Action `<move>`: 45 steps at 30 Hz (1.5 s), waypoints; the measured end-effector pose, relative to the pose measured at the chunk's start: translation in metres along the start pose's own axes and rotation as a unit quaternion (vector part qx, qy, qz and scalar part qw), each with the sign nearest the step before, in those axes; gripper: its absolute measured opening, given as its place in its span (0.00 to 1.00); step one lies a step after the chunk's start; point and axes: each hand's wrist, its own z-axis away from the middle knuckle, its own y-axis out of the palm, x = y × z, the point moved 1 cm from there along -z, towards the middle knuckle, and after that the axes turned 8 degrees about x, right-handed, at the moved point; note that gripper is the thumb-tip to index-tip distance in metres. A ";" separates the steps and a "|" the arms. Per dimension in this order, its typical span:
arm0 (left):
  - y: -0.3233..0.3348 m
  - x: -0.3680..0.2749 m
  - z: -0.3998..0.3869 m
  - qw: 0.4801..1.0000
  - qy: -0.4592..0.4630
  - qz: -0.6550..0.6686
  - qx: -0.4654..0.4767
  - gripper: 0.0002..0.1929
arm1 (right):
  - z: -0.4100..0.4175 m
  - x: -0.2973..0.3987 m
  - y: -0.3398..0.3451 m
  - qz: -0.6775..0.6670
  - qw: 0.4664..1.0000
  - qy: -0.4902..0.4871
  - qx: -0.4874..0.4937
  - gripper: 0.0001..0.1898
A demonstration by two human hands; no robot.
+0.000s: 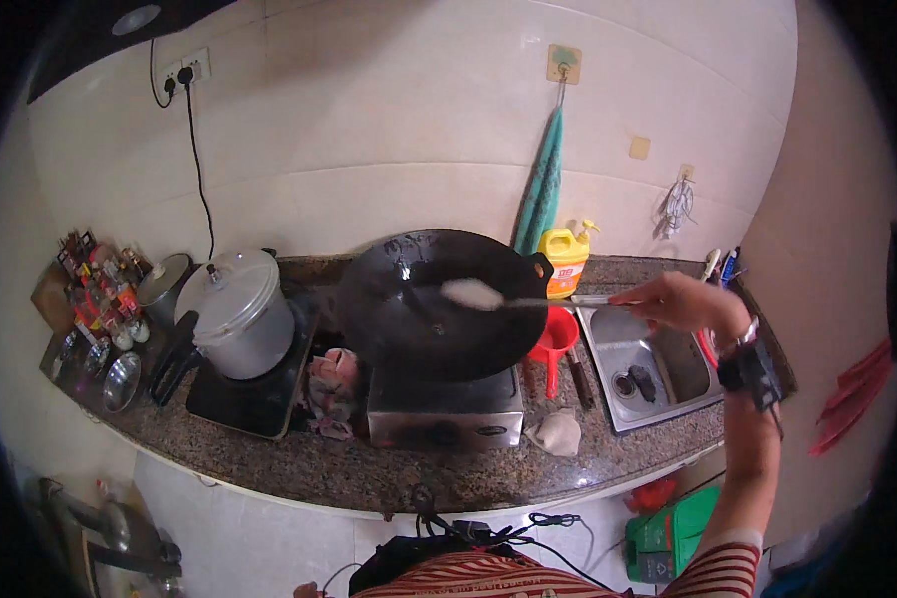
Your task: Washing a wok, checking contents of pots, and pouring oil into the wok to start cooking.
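My right hand (665, 300) grips the handle of a long metal utensil, its head (475, 294) blurred over the black wok (433, 351). Whether that head touches the wok, and whether it is a ladle or a spatula, I cannot tell. Under the wok stands a boxy metal stove (445, 418). A small part of what appears to be my left hand (306, 590) shows at the bottom edge; its fingers cannot be made out. Just right of the wok lies a red plastic dipper (557, 336), near a crumpled beige cloth (557, 433).
On the left, a pressure cooker (235, 314) sits on a black cooktop (247, 404), with bottles (108, 299) and metal bowls (122, 381) beyond. A steel sink (654, 351) and a yellow pump bottle (566, 261) are at right. Cables (493, 531) hang before the counter.
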 end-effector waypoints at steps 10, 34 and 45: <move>-0.017 0.009 0.017 0.999 -0.013 -0.007 -0.039 0.21 | -0.148 0.103 -0.012 0.230 0.955 -0.100 0.161 0.15; 0.011 -0.036 0.042 0.974 0.032 -0.220 -0.036 0.17 | 0.020 -0.209 0.251 -0.561 0.741 0.220 -0.297 0.15; 0.057 -0.044 0.056 0.971 0.042 -0.232 -0.041 0.17 | -0.033 -0.176 0.314 -0.694 0.681 0.100 -0.212 0.11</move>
